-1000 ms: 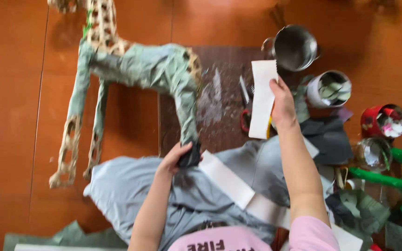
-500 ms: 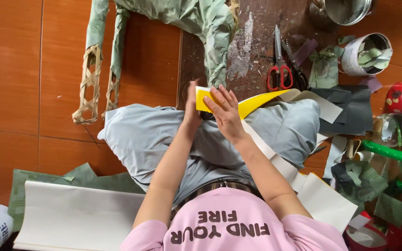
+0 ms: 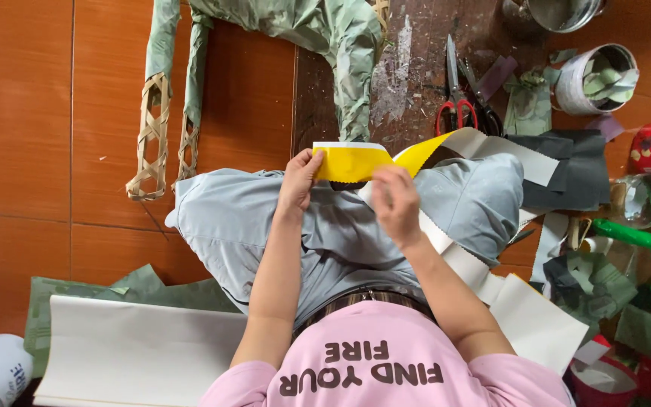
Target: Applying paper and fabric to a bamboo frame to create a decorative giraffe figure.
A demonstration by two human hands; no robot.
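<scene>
Since half a second earlier, both hands had lifted the yellow strip (image 3: 356, 163) a little and spread it flat between them, its yellow face now turned toward the camera, where before the fingers had covered most of it. The left hand (image 3: 301, 179) pinched the strip's left end between thumb and fingers, closed tight on it. The right hand (image 3: 395, 202) was curled narrow on the strip's lower edge near its middle, holding it too. From there the strip ran up and right, turning to its pale backing (image 3: 502, 153) over the right knee of the grey trousers (image 3: 250, 218). The person sat on the orange tiled floor (image 3: 32, 136). Just beyond the strip lay red-handled scissors (image 3: 455, 90) on a stained dark board (image 3: 416, 68). A paper-covered woven frame (image 3: 190, 105) stretched away at upper left. A tin of scraps (image 3: 595, 77) stood at upper right, and a large white sheet (image 3: 137, 350) lay by the left hip.
</scene>
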